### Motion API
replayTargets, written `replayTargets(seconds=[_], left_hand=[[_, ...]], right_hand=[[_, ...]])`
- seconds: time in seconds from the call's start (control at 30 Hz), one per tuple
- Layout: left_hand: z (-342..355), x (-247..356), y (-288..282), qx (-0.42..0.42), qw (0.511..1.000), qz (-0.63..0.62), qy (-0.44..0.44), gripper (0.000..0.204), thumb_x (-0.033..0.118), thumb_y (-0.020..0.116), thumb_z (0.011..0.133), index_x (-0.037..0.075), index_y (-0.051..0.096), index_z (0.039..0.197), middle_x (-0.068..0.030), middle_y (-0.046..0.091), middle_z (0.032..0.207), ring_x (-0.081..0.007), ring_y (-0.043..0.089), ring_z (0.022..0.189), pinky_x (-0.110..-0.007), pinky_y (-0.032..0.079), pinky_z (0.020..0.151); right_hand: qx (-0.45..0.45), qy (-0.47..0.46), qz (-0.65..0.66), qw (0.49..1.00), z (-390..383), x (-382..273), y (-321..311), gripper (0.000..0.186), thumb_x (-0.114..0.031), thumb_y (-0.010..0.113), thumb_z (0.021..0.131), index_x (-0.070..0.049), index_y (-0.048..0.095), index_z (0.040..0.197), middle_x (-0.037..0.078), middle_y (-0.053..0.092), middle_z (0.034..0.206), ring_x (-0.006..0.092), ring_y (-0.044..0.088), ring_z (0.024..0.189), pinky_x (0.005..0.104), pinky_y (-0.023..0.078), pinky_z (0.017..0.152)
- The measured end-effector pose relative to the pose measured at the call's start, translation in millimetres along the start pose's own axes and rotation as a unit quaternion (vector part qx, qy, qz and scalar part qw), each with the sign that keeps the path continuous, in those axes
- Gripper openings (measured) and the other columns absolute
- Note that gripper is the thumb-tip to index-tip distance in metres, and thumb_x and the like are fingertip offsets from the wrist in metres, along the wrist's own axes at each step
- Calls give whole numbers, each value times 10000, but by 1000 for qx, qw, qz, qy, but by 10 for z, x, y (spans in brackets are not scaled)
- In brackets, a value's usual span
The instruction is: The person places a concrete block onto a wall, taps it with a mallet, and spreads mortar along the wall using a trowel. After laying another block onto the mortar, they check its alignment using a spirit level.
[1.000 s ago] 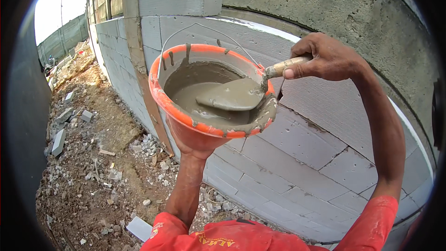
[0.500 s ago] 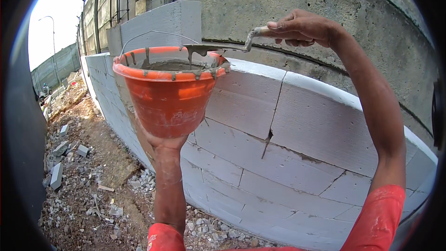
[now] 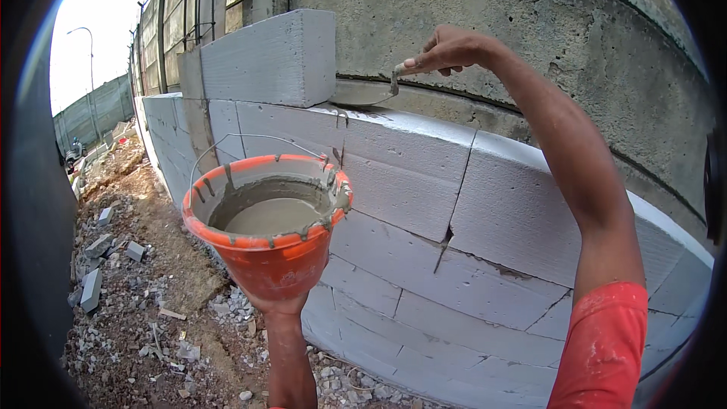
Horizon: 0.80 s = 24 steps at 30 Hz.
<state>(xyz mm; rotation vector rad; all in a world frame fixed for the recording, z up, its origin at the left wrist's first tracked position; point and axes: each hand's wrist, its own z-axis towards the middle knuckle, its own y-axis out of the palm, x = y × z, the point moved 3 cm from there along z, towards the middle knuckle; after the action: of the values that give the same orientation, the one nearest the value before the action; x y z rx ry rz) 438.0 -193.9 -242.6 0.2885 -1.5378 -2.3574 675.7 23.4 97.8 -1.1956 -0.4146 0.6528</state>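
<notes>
My left hand [image 3: 279,304] is closed under the base of an orange bucket [image 3: 284,271], holding it up in front of the wall. Wet grey mortar [image 3: 274,216] lies inside, and smears of it streak the rim. In my right hand [image 3: 454,49] is the handle of a trowel [image 3: 362,94]. Its blade is low over the top of the white block wall [image 3: 401,170], close to the end of a single upright block [image 3: 261,60] on the top course. A little mortar hangs down the wall face below the blade.
A tall weathered concrete wall [image 3: 485,23] stands close behind the block wall. Steel rebar [image 3: 198,4] rises at the far left. Rubble and broken block pieces [image 3: 91,289] cover the ground on the left, beside a dark grey wall [image 3: 34,204].
The trowel has gone from above the bucket's rim to the wall top beside the upright block. The bucket has come lower and tilted, showing more of the mortar inside.
</notes>
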Motion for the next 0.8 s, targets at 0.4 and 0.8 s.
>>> replayTargets(seconds=[0.4,0.8], left_hand=[[-461,-184,-397,56,998,-17,-35,793,669,574,898,149,406,1472,-112,450,1459,-336,448,1314,-594,396,1075],[-715,-595,-403,57,996,4,-66,745,666,516,936,163,425,1478,-97,467,1478,-319,470,1327,-581,416,1085]], right_hand=[[77,17,-102,992,-997,181,-321,595,-615,811,730,-66,790,958,125,713,823,259,689,826,400,507,679],[180,38,-93,978,-1958,192,-365,432,-437,846,747,-137,770,1048,65,722,881,193,640,766,362,485,673]])
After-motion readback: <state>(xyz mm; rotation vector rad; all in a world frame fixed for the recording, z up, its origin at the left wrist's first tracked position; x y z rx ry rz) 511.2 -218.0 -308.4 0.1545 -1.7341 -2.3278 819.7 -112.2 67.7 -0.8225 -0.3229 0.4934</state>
